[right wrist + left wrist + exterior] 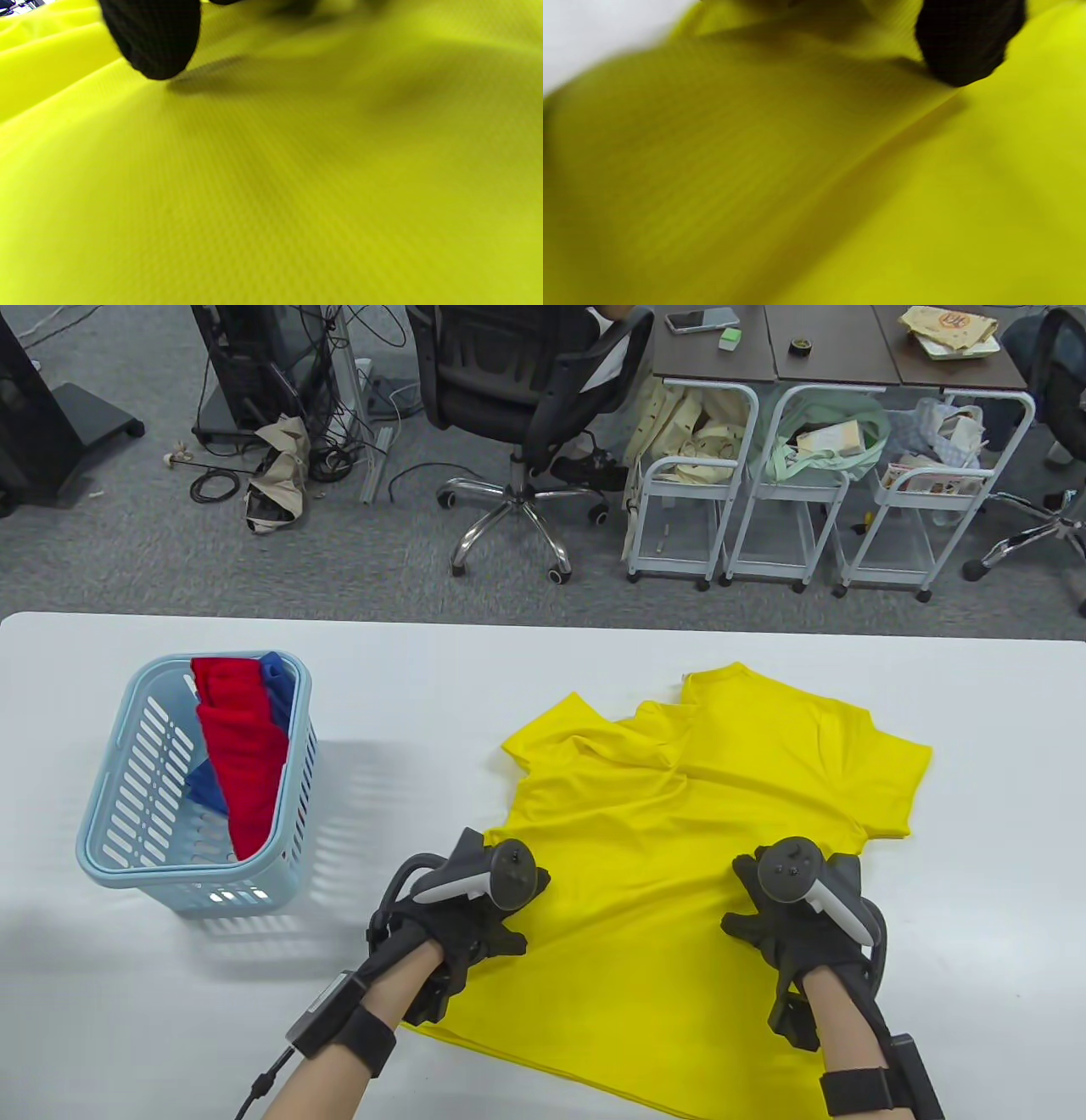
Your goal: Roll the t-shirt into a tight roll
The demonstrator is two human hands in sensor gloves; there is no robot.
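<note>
The t-shirt (679,848), bright yellow, lies spread on the white table (543,645), its collar and sleeves pointing away from the person and its hem running off the near edge of the table view. The upper part is wrinkled around the neck, and the left sleeve is bunched.

The left hand (475,916) rests on the shirt's left side edge, about halfway down the body. The grip here cannot be told for sure: the tracker hides most of the fingers in the table view, and the left wrist view shows only one dark gloved fingertip (963,42) touching the cloth beside a raised fold.

The right hand (797,925) sits on the shirt's right side, level with the left one. Its thumb sticks out toward the middle of the shirt and lies on the cloth. In the right wrist view one gloved fingertip (152,38) presses down on the flat fabric; whether the other fingers pinch anything cannot be told.

To the left of the shirt, well apart, stands a light blue basket (110,831) holding red cloth (242,746) and blue cloth (276,687).
</note>
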